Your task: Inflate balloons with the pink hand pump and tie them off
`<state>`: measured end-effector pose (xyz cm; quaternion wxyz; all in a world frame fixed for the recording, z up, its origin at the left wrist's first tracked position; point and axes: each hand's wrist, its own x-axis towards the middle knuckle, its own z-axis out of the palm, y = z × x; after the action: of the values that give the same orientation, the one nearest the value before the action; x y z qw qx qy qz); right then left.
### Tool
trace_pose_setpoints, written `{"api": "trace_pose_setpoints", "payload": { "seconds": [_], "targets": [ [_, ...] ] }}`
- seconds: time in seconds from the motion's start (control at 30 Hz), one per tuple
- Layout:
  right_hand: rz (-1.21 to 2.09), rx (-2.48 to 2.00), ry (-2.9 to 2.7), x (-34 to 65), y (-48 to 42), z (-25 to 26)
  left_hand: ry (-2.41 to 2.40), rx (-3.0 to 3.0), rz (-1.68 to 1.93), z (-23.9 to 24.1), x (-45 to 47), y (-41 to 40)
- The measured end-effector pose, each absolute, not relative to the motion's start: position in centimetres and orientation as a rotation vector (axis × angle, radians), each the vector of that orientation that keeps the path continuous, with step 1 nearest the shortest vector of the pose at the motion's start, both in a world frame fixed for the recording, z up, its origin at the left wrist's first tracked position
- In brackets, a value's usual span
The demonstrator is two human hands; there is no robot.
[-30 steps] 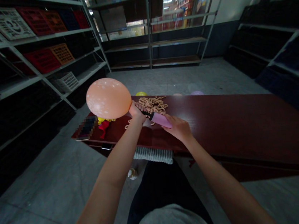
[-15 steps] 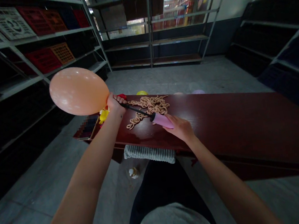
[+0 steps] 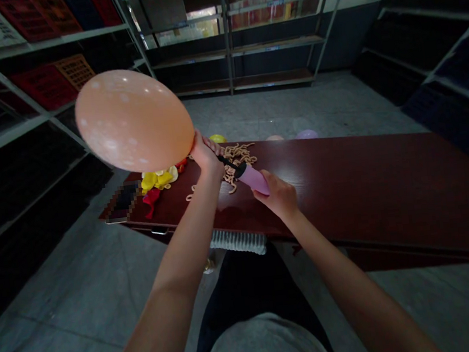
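A large inflated peach balloon (image 3: 135, 122) reaches up and left from my left hand (image 3: 209, 153), whose fingers are closed round its neck and the black end of a balloon pump. My right hand (image 3: 277, 192) is wrapped round the pump's pink barrel (image 3: 255, 179). Between the hands, a short stretch of black shaft shows. Tan long thin balloons (image 3: 238, 154) lie in a tangle on the table behind the pump, partly covered by my left hand. Left of my forearm lie flat yellow balloons (image 3: 156, 179) and a red balloon (image 3: 151, 201).
The dark red table (image 3: 371, 183) runs far to the right. A blurred-out dark item (image 3: 123, 201) is on its left end. Yellow (image 3: 217, 138) and lilac (image 3: 306, 134) balloons show beyond the far edge. Metal shelves (image 3: 229, 52) and crates (image 3: 74, 73) surround the room.
My left hand has come rightward, closer to my right hand, and less of the pump's black shaft shows. The balloon moved with it and looks larger. The view has shifted a little.
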<state>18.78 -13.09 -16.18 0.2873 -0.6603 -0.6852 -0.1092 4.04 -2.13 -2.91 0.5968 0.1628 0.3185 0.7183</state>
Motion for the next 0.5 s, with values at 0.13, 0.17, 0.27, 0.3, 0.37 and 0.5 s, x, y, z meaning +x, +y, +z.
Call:
{"api": "trace_pose_setpoints", "payload": {
  "seconds": [0.13, 0.17, 0.27, 0.3, 0.37, 0.5],
  "targets": [
    [-0.266, -1.806, -1.800, 18.9, -13.2, -16.0, 0.723, 0.437, 1.609, -4.7, 6.7, -2.8],
    [-0.256, -1.810, -1.803, 18.9, -13.3, -16.0, 0.719, 0.436, 1.595, -4.9, 6.8, -2.9],
    [-0.202, -1.783, -1.861, 18.7, -13.5, -15.7, 0.726, 0.395, 1.579, -5.2, 6.1, -3.1],
    [-0.177, -1.763, -1.895, 18.6, -13.5, -15.5, 0.736, 0.372, 1.582, -5.2, 5.5, -3.1],
    [-0.117, -1.729, -1.970, 18.4, -13.6, -15.0, 0.769, 0.313, 1.594, -5.2, 4.0, -3.0],
    [0.092, -1.691, -2.133, 18.4, -13.8, -13.4, 0.810, 0.195, 1.595, -4.9, 0.1, -2.7]
  ]
}}
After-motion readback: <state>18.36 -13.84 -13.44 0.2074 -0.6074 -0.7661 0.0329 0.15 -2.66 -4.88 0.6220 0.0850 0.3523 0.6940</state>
